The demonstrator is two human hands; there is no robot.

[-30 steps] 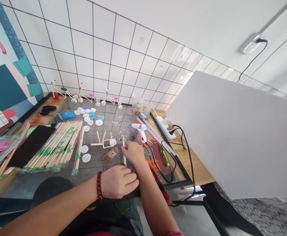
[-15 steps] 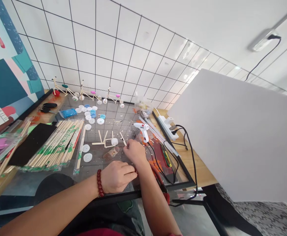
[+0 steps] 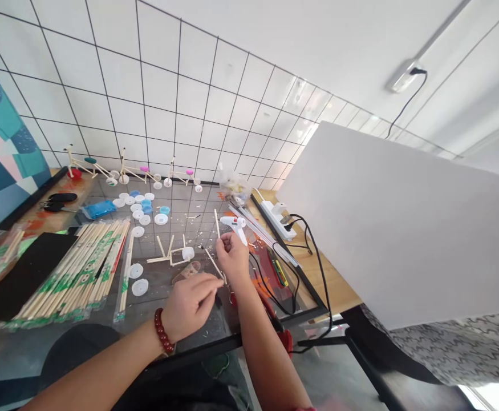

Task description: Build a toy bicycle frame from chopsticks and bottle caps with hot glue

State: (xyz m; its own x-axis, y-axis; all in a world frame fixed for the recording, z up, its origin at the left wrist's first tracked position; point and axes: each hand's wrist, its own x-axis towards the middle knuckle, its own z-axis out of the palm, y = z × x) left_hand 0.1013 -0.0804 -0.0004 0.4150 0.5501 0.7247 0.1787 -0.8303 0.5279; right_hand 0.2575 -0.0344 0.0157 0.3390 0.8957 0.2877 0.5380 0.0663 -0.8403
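My right hand (image 3: pixel 234 261) is closed on a pale wooden stick (image 3: pixel 216 224), which points up and away toward the glue gun. The fingertips of my left hand (image 3: pixel 193 303), with a red bead bracelet (image 3: pixel 162 331) at its wrist, are pinched at the near end of a second, dark-tipped wooden stick (image 3: pixel 214 264). Left of these stands a small stick frame (image 3: pixel 172 256) with a white cap (image 3: pixel 188 253) attached. A clear, rounded piece (image 3: pixel 186 272) lies just beyond my left hand. The white glue gun (image 3: pixel 234 224) rests beyond my right hand.
Bundled chopsticks (image 3: pixel 78 268) and a black sheet (image 3: pixel 29 274) lie left. White and blue caps (image 3: pixel 144 220) are scattered mid-table. Small stick tricycles (image 3: pixel 136 171) stand at the back. Right are glue sticks (image 3: pixel 262 231), a utility knife (image 3: pixel 280 273), cables and a power strip (image 3: pixel 277 217).
My right hand has lifted slightly, its stick now more upright. My left fingers have reached forward to the dark-tipped stick, which now shows between the hands. The view has shifted right.
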